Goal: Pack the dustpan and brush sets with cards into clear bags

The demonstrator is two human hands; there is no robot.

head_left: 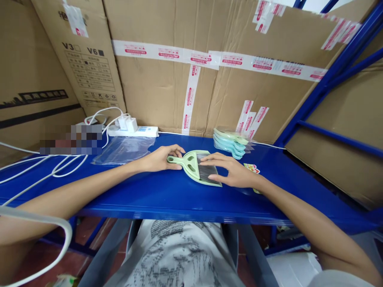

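A pale green hand brush (191, 165) with dark grey bristles lies nested in a matching small dustpan (206, 183) on the blue table. From the left, my left hand (163, 158) curls about the handle end, thumb below and fingers above. My right hand (230, 169) comes from the right with fingers and thumb apart, their tips over the bristles and seeming to touch them. Behind it is a pile of bagged green and light blue dustpan sets (230, 142). A small colourful card (251, 168) lies partly hidden by my right wrist.
A clear plastic bag (125, 149) lies at the left, in front of a white power strip (146, 131) with plugged-in chargers. White cables (64, 165) trail across the left side. Cardboard sheets (155, 87) wall the back; a blue metal frame (326, 85) stands right.
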